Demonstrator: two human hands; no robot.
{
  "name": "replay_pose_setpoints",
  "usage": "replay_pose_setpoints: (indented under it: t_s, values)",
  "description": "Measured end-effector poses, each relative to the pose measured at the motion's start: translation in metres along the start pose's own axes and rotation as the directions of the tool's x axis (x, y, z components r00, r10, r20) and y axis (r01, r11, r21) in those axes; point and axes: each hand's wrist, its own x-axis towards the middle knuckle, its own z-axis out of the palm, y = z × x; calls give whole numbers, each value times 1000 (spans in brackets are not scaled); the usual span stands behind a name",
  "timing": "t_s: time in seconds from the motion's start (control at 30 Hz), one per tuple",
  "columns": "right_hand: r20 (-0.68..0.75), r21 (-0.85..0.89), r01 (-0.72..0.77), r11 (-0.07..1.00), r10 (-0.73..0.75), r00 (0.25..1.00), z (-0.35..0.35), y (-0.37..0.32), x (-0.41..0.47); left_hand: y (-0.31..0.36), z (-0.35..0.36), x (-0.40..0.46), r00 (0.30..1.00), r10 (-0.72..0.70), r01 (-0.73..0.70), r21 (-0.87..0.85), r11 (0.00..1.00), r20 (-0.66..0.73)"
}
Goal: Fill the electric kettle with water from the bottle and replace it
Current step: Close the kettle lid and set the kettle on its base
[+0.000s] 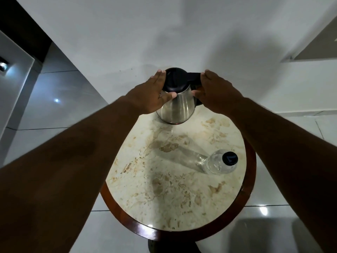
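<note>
A steel electric kettle with a black lid and handle stands at the far edge of a round marble table, against the white wall. My left hand lies against the kettle's left side and lid rim, thumb on the steel body. My right hand covers the black handle on the right side, fingers wrapped over it. A clear bottle with a black cap stands upright on the table's right part, apart from both hands. The lid is down on the kettle.
The table has a dark wooden rim. Glossy tiled floor surrounds it. A white wall rises directly behind the kettle. A dark base of the table shows at the bottom.
</note>
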Motion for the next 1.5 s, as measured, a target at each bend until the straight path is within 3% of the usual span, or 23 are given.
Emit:
replay_pose_setpoints:
  t_s: [1.5]
  values:
    - [-42,48,-24,999,26,999,15,3,-5,-17,16,10,999,41,-42,-38,998,-5]
